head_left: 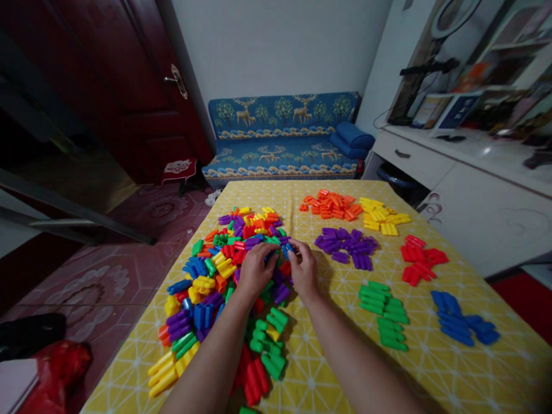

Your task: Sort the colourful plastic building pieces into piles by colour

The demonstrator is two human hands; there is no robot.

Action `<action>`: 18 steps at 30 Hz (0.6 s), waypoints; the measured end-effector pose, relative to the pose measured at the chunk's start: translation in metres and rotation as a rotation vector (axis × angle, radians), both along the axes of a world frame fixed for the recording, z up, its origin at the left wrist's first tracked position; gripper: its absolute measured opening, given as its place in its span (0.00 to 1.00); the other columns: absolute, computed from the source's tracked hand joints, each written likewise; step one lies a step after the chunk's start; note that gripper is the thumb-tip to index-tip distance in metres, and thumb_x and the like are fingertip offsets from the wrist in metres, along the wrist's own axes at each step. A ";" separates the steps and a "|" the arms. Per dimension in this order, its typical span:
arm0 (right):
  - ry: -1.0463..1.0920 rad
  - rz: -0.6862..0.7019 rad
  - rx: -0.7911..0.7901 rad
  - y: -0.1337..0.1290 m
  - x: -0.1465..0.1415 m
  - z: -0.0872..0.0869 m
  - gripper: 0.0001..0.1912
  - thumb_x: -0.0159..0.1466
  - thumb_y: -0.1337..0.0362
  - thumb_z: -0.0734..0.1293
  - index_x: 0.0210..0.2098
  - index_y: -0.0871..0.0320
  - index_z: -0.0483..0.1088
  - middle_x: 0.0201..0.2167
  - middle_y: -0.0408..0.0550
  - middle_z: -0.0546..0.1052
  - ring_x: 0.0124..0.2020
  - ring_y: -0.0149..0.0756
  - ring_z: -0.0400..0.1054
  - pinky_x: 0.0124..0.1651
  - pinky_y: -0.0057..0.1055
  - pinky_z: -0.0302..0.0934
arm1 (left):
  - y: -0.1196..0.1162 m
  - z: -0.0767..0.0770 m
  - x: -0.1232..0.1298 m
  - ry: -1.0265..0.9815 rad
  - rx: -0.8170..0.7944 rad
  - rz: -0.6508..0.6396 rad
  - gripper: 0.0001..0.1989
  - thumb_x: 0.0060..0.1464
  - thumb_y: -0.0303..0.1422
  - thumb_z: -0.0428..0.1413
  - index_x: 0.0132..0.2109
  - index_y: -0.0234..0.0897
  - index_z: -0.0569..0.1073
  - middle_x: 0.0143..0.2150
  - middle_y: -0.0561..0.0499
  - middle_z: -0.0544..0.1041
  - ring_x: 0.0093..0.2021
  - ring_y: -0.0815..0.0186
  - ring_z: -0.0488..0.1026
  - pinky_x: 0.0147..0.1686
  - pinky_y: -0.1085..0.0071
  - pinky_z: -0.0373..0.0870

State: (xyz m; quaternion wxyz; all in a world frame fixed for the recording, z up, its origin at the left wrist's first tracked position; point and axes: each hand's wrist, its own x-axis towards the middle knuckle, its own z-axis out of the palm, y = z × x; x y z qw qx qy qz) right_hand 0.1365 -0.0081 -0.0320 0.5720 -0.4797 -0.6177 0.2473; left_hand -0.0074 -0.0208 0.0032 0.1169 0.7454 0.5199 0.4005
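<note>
A large mixed heap of plastic pieces (224,267) in several colours covers the left half of the table. My left hand (257,267) reaches into its right part, fingers curled round a blue piece that is mostly hidden. Beside it, at the heap's right edge, my right hand (304,267) pinches a small blue piece (290,248). To the right lie single-colour piles: orange (332,205), yellow (382,215), purple (348,246), red (421,260), green (383,310) and blue (463,319).
A yellow patterned cloth (319,356) covers the table. Beyond its far edge stands a blue sofa (280,138). A white cabinet (487,195) is at the right, a dark red door (125,86) at the left, and a small stool (180,169) near the door.
</note>
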 end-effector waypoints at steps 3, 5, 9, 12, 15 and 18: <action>0.024 -0.070 0.033 -0.011 0.005 0.010 0.14 0.67 0.63 0.58 0.48 0.56 0.70 0.45 0.53 0.75 0.46 0.39 0.69 0.50 0.38 0.64 | 0.000 0.001 0.000 0.039 -0.005 -0.036 0.08 0.58 0.28 0.54 0.43 0.38 0.77 0.42 0.47 0.78 0.45 0.61 0.75 0.46 0.65 0.72; 0.055 -0.068 0.035 -0.023 0.017 0.023 0.14 0.67 0.63 0.59 0.48 0.56 0.71 0.45 0.52 0.76 0.45 0.38 0.70 0.47 0.36 0.66 | 0.000 0.002 0.000 0.045 -0.011 -0.041 0.08 0.59 0.29 0.54 0.42 0.38 0.77 0.42 0.47 0.78 0.44 0.61 0.75 0.46 0.65 0.72; 0.009 -0.141 0.016 -0.051 0.078 0.049 0.14 0.66 0.61 0.62 0.48 0.55 0.72 0.44 0.50 0.77 0.43 0.38 0.71 0.45 0.35 0.66 | 0.001 0.000 -0.001 0.048 -0.022 -0.045 0.08 0.59 0.30 0.54 0.42 0.38 0.78 0.43 0.47 0.78 0.44 0.61 0.75 0.46 0.65 0.72; -0.169 -0.403 0.057 -0.069 0.153 0.049 0.14 0.64 0.59 0.65 0.46 0.57 0.74 0.42 0.51 0.78 0.42 0.40 0.71 0.47 0.38 0.65 | 0.002 -0.002 -0.001 0.054 -0.031 -0.042 0.08 0.59 0.31 0.54 0.42 0.39 0.78 0.43 0.47 0.78 0.45 0.61 0.75 0.46 0.64 0.71; -0.397 -0.578 0.052 -0.086 0.223 0.031 0.15 0.63 0.57 0.64 0.43 0.59 0.74 0.39 0.53 0.79 0.39 0.42 0.72 0.45 0.40 0.65 | 0.003 -0.004 -0.002 0.048 -0.031 -0.040 0.08 0.59 0.32 0.54 0.42 0.39 0.78 0.44 0.47 0.78 0.45 0.61 0.75 0.46 0.65 0.72; -0.677 -0.596 0.017 -0.104 0.259 0.013 0.15 0.64 0.55 0.62 0.41 0.57 0.75 0.38 0.53 0.79 0.38 0.43 0.71 0.44 0.41 0.64 | 0.004 -0.005 -0.003 0.046 -0.026 -0.046 0.09 0.59 0.32 0.54 0.42 0.39 0.78 0.44 0.47 0.78 0.45 0.61 0.75 0.47 0.65 0.72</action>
